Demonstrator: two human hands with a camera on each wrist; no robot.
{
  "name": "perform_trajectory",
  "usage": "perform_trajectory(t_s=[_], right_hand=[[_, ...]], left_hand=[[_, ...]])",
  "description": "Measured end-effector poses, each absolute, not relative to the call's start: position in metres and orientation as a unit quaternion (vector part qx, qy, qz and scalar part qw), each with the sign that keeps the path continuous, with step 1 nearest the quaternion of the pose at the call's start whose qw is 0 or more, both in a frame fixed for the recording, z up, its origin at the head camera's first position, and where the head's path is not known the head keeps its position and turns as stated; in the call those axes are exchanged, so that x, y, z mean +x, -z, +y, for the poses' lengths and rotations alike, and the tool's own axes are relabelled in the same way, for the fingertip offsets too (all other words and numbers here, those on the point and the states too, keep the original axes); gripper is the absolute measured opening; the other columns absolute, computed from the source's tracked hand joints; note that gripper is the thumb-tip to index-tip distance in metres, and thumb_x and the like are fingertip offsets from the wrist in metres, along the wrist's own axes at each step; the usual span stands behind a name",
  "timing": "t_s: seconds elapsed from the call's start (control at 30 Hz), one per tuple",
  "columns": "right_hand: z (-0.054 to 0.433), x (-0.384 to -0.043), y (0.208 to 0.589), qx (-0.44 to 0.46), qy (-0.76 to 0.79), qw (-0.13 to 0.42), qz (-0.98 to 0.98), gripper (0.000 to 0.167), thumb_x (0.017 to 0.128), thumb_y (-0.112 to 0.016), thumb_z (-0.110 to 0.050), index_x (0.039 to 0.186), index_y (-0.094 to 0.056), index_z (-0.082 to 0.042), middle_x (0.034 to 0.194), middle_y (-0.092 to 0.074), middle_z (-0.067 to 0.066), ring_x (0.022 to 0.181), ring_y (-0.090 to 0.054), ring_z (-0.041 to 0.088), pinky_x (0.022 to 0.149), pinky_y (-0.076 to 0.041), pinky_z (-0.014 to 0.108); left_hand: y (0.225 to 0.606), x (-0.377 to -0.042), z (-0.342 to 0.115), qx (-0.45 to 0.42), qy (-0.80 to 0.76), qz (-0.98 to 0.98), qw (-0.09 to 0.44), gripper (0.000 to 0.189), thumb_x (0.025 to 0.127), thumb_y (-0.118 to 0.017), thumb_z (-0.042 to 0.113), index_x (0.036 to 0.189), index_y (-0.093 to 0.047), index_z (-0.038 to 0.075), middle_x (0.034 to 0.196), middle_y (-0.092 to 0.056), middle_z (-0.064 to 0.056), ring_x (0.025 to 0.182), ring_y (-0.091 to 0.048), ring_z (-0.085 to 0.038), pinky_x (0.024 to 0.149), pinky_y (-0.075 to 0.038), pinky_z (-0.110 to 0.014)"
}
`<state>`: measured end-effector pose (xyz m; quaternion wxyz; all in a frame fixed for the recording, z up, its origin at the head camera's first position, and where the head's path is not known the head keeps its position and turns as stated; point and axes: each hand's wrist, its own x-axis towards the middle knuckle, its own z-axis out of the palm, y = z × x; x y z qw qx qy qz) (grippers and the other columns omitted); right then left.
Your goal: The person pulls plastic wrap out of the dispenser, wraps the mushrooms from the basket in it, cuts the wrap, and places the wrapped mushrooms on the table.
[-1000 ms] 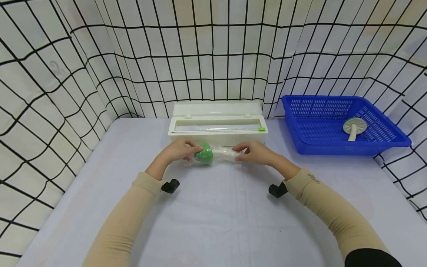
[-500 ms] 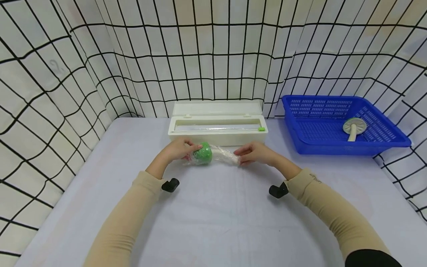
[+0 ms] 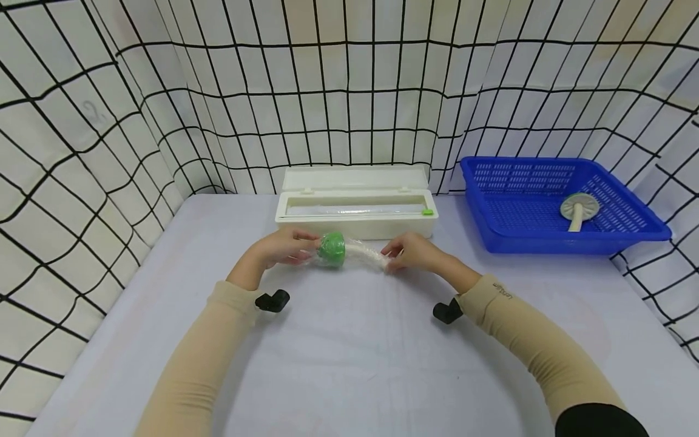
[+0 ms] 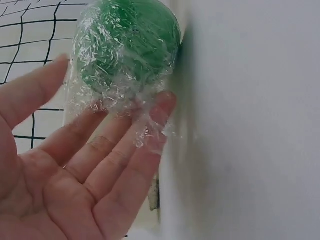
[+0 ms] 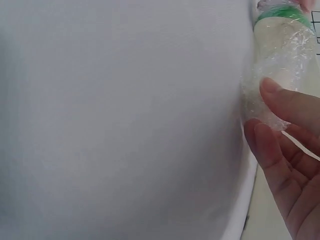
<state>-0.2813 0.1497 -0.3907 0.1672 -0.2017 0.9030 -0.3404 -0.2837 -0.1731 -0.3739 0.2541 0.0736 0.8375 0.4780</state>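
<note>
Film-wrapped object (image 3: 352, 250), left hand (image 3: 280, 246) spread at its green end (image 4: 132, 40) (fingertips (image 4: 164, 104) touching), right hand (image 3: 413, 251) pinching its white end (image 5: 280, 75)

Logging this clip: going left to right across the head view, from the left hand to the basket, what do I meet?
Left hand, film-wrapped item's green end, its pale handle, right hand, blue basket. Left out: the white box, which overlaps several of these.

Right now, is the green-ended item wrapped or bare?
Wrapped: crinkled clear film shows over both the green end and the pale shaft.
</note>
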Motion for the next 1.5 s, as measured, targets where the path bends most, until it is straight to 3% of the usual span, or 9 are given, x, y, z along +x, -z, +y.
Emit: perform_trajectory(t_s=[0.13,0.2,0.5,0.67,0.83,1.03,1.13,1.3,1.5], right_hand=[[0.151,-0.281,0.390,-0.208,0.322,0.184,0.905,0.037,0.083,-0.086,-0.011,0.117,-0.076,-0.001,0.089,-0.069,0.004,0.078,-0.059,0.012,0.068,-0.047,0.024],[0.153,-0.281,0.388,-0.214,0.314,0.194,0.904,0.037,0.083,-0.086,-0.011,0.117,-0.076,-0.002,0.086,-0.067,0.002,0.075,-0.057,0.012,0.067,-0.045,0.024],[0.156,-0.282,0.383,-0.220,0.329,0.228,0.889,0.031,0.085,-0.085,-0.012,0.111,-0.073,-0.002,0.081,-0.069,0.001,0.071,-0.063,0.011,0.066,-0.048,0.025],[0.153,-0.281,0.383,-0.208,0.338,0.203,0.895,0.023,0.084,-0.085,-0.010,0.094,-0.065,-0.004,0.078,-0.068,0.002,0.069,-0.062,0.013,0.063,-0.048,0.026],[0.146,-0.277,0.384,-0.210,0.299,0.180,0.913,0.021,0.083,-0.087,-0.012,0.088,-0.067,-0.005,0.080,-0.067,0.002,0.071,-0.059,0.014,0.064,-0.048,0.025],[0.142,-0.274,0.382,-0.209,0.260,0.161,0.929,0.020,0.083,-0.087,-0.014,0.087,-0.068,-0.006,0.083,-0.064,0.002,0.075,-0.055,0.016,0.067,-0.045,0.026],[0.142,-0.275,0.382,-0.211,0.255,0.160,0.930,0.020,0.083,-0.086,-0.014,0.086,-0.068,-0.006,0.080,-0.063,0.001,0.075,-0.054,0.015,0.067,-0.044,0.026],[0.143,-0.274,0.382,-0.208,0.253,0.162,0.931,0.019,0.083,-0.086,-0.014,0.085,-0.068,-0.007,0.079,-0.061,0.000,0.075,-0.053,0.015,0.068,-0.044,0.026],[0.142,-0.272,0.382,-0.215,0.259,0.145,0.930,0.018,0.083,-0.085,-0.011,0.085,-0.068,-0.006,0.081,-0.062,0.001,0.077,-0.054,0.016,0.069,-0.045,0.027]], left_hand=[[0.375,-0.281,-0.173,0.080,-0.507,0.820,0.255,0.050,0.098,-0.067,0.009,0.141,-0.053,-0.011,0.088,-0.063,-0.001,0.078,-0.059,-0.010,0.075,-0.056,-0.024],[0.376,-0.281,-0.172,0.080,-0.519,0.812,0.255,0.045,0.098,-0.067,0.005,0.137,-0.055,-0.014,0.084,-0.064,0.000,0.075,-0.060,-0.008,0.072,-0.056,-0.022],[0.378,-0.285,-0.173,0.051,-0.528,0.805,0.265,0.036,0.101,-0.062,0.000,0.132,-0.057,-0.018,0.083,-0.066,0.004,0.074,-0.060,-0.007,0.071,-0.057,-0.022],[0.380,-0.284,-0.172,0.041,-0.526,0.808,0.263,0.036,0.102,-0.058,-0.001,0.134,-0.055,-0.018,0.080,-0.060,0.002,0.070,-0.055,-0.007,0.067,-0.056,-0.021],[0.381,-0.283,-0.169,0.042,-0.503,0.831,0.234,0.036,0.102,-0.060,0.003,0.133,-0.057,-0.014,0.085,-0.061,-0.002,0.073,-0.057,-0.009,0.067,-0.054,-0.021],[0.377,-0.280,-0.168,0.031,-0.393,0.909,0.135,0.025,0.095,-0.075,0.022,0.099,-0.061,0.001,0.085,-0.059,-0.005,0.079,-0.052,-0.019,0.069,-0.044,-0.031],[0.376,-0.280,-0.166,0.033,-0.379,0.915,0.133,0.025,0.097,-0.073,0.022,0.090,-0.057,0.004,0.077,-0.062,-0.004,0.073,-0.058,-0.017,0.074,-0.048,-0.036],[0.378,-0.279,-0.160,0.031,-0.412,0.899,0.143,0.016,0.100,-0.068,0.013,0.094,-0.061,-0.001,0.081,-0.075,-0.009,0.068,-0.072,-0.015,0.090,-0.054,-0.045],[0.377,-0.278,-0.155,0.019,-0.426,0.896,0.128,0.015,0.100,-0.064,0.008,0.107,-0.066,-0.004,0.088,-0.075,-0.014,0.077,-0.073,-0.019,0.088,-0.055,-0.042]])
